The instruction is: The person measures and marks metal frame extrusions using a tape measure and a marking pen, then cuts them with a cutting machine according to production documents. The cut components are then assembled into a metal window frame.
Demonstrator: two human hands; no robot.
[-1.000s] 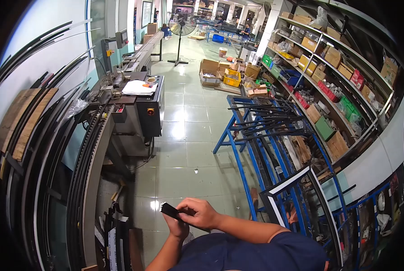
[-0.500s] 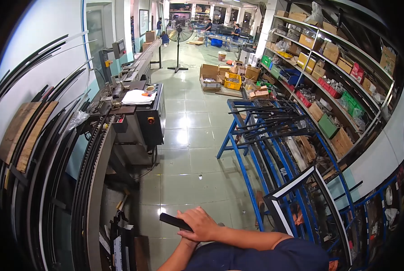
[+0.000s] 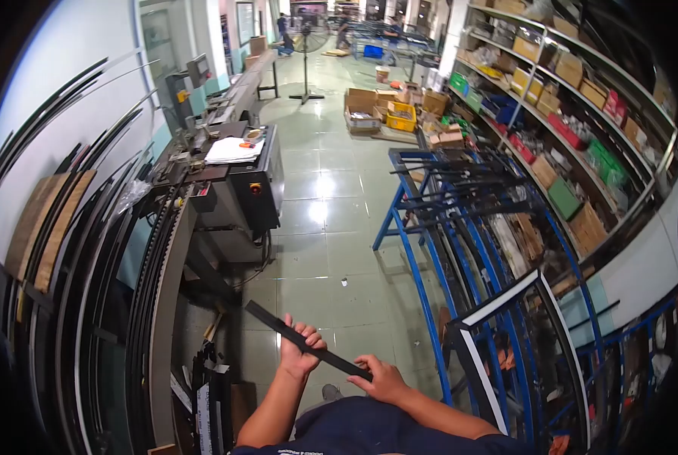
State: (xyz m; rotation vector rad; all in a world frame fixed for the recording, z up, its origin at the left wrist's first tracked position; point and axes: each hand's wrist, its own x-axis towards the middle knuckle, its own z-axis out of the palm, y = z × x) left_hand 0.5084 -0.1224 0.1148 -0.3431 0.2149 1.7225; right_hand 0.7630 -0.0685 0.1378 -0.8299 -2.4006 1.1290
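Observation:
A short black bar, long and narrow like a cut length of profile, slants across in front of my body, its far end up to the left. My left hand wraps around its middle, fingers curled over the top. At the lower right end, my right hand pinches the bar between thumb and fingers. Beneath the bar lies the tiled floor.
On the left stands a machine bench with papers on top, beside racks of long black profiles. To the right are a blue metal stand bearing black bars, a black-and-white frame and loaded shelves. A fan stands ahead.
My hands have moved apart along the bar, which now shows nearly its whole length. My left hand has come up into view around its middle; my right has shifted to its near end.

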